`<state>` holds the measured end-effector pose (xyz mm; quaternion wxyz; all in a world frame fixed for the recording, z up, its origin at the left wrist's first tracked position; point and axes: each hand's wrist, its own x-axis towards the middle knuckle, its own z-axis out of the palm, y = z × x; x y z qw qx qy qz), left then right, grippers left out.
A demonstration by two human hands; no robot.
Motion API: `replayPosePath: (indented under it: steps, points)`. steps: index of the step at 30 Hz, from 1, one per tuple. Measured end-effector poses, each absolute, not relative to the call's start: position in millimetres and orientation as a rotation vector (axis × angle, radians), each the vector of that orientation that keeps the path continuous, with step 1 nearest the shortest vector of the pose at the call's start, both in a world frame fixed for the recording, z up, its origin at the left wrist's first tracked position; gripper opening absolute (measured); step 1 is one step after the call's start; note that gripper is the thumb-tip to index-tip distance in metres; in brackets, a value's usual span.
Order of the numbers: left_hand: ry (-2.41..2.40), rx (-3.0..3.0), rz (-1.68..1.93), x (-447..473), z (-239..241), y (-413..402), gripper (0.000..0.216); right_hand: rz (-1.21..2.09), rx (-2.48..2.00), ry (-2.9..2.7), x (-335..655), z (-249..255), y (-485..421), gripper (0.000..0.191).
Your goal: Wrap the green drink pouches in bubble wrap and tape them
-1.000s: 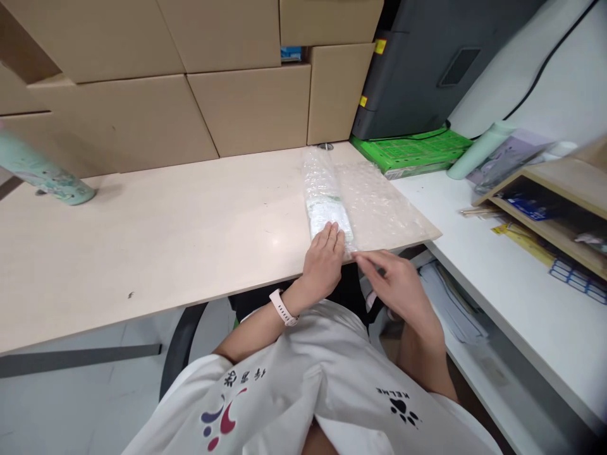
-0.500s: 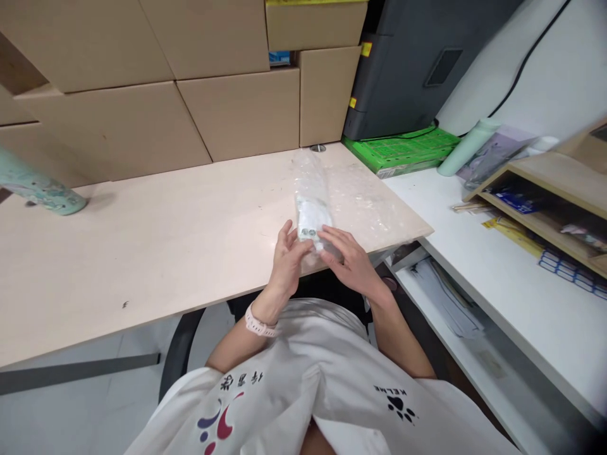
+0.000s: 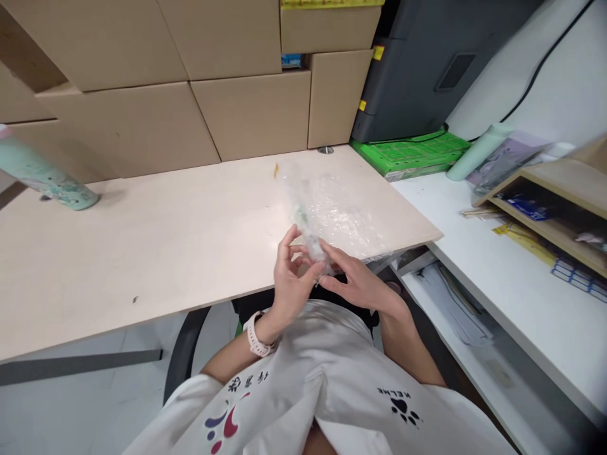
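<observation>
A sheet of clear bubble wrap [image 3: 348, 215] lies on the pale wooden desk, its near end gathered round a whitish object [image 3: 313, 243] that I cannot make out. My left hand [image 3: 294, 278] grips the near end of this bundle, thumb on the near side and fingers curled at its left. From the right, my right hand [image 3: 358, 278] closes on the same end between thumb and fingers. Both hands are at the desk's front edge, with the bundle slanting away from me. A small green patch shows through the plastic farther up.
Cardboard boxes [image 3: 251, 114] are stacked along the back of the desk [image 3: 190, 253]. A mint-green tumbler [image 3: 57, 183] stands at the left. On the right are a green box [image 3: 412, 155] under a dark grey case [image 3: 422, 76], a white side desk [image 3: 502, 272] and a wooden organizer [image 3: 559, 189].
The wrapped object has been turned and drawn toward me; its flat white face with two dark round marks no longer shows. My fingers are more curled, and the view has shifted slightly left.
</observation>
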<state>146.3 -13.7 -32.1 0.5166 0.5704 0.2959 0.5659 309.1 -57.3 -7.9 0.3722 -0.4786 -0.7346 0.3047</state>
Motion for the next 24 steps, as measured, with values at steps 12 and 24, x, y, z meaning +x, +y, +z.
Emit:
replayPosePath:
  steps: [12, 24]
  points:
    - [0.748, 2.393, 1.088, 189.4, -39.8, -2.2, 0.028, 0.841, -1.469, -1.038, 326.5, -38.6, -85.5, 0.04]
    - [0.666, 2.735, 0.696, 186.2, -36.6, 0.0, 0.04, 0.703, -1.546, -0.641, 327.0, -63.0, -87.2, 0.069]
